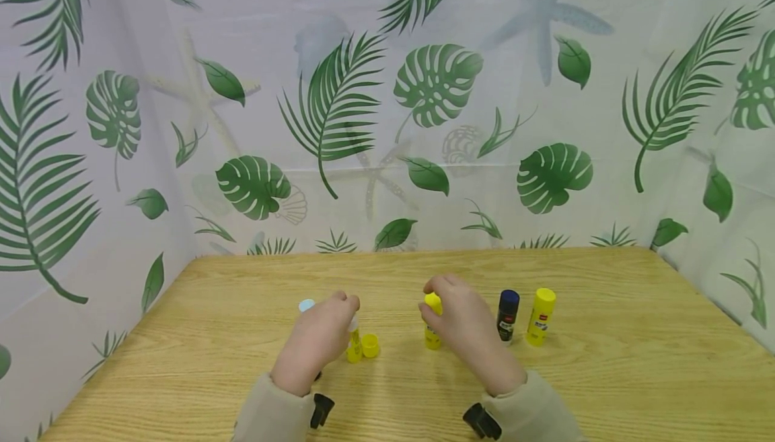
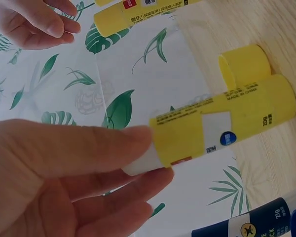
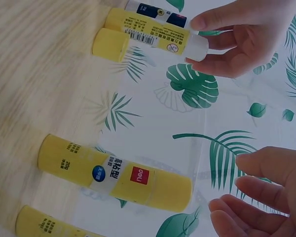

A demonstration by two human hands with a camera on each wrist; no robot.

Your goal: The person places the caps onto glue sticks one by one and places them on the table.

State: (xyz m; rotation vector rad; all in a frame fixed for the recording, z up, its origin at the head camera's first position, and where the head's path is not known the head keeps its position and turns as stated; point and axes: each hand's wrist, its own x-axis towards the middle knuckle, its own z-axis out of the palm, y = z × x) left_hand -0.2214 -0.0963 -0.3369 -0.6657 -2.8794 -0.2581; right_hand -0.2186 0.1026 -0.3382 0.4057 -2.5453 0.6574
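Observation:
At the left of the table my left hand point(image 1: 321, 333) pinches the bare white top of an uncapped yellow glue stick point(image 2: 246, 113) between thumb and fingers. The stick stands upright on the table, and its loose yellow cap point(image 1: 370, 346) lies right beside it. My right hand point(image 3: 261, 197) is around the top end of a second yellow glue stick point(image 3: 118, 173), which stands upright with its cap on. In the right wrist view, a small gap shows between those loosely bent fingers and the cap, so the hand holds nothing.
Right of my right hand stand a dark glue stick point(image 1: 507, 317) and another yellow glue stick point(image 1: 541, 317). Partly hidden behind my left hand is a navy and white glue stick point(image 2: 246, 222). A leaf-patterned curtain point(image 1: 363, 126) borders the wooden table point(image 1: 387, 401) at the back.

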